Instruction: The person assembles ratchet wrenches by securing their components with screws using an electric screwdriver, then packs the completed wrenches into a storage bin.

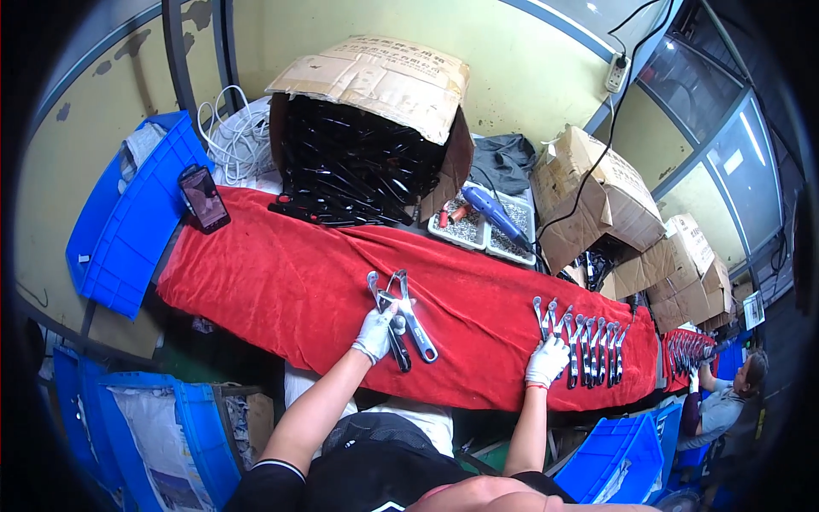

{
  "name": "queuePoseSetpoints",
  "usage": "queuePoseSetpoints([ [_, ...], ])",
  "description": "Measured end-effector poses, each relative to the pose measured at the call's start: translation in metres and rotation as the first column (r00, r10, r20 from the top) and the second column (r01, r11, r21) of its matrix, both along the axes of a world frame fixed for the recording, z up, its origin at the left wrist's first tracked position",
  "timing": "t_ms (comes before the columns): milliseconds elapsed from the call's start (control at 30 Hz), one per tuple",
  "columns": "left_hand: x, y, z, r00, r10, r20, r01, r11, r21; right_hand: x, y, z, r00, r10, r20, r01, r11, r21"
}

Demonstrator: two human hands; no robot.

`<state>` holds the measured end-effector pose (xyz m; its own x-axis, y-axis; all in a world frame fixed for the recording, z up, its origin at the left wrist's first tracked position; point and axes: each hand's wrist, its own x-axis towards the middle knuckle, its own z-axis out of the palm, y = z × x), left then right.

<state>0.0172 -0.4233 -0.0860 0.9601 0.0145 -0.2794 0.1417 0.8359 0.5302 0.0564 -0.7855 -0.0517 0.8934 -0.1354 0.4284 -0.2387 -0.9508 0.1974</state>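
Note:
My left hand [374, 334], in a white glove, is closed on a shiny metal hand tool with a black handle [398, 348]. Right against it lies a second metal tool [418, 328], with a curved head and a long silver handle. Farther right, my gloved right hand [548, 362] is closed around a similar tool at the left end of a row. That row of metal tools with black handles [601, 354] lies side by side on the red cloth [281, 282]. My fingers partly hide the tools they hold.
Behind the cloth stands a cardboard box [384, 77] full of black handles. A blue electric screwdriver [499, 220] lies across white trays [461, 235] of small metal parts. A phone [205, 200] leans beside a blue bin [128, 230]. A co-worker [725, 405] works at far right.

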Motion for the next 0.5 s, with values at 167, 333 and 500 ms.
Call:
queuePoseSetpoints([
  [167,0.002,0.000,0.003,1.000,-0.027,0.004,0.027,1.000,0.007,0.014,0.005,0.025,0.939,-0.034,-0.341,0.012,0.998,-0.067],
  [333,-0.003,0.002,0.007,1.000,-0.011,0.000,0.011,1.000,0.013,0.024,-0.002,0.017,0.991,0.097,-0.097,-0.091,0.994,0.063],
  [500,0.001,-0.002,0.000,1.000,-0.025,-0.004,0.025,0.999,0.038,0.014,-0.008,0.014,0.996,0.001,-0.095,0.036,0.921,0.387],
])
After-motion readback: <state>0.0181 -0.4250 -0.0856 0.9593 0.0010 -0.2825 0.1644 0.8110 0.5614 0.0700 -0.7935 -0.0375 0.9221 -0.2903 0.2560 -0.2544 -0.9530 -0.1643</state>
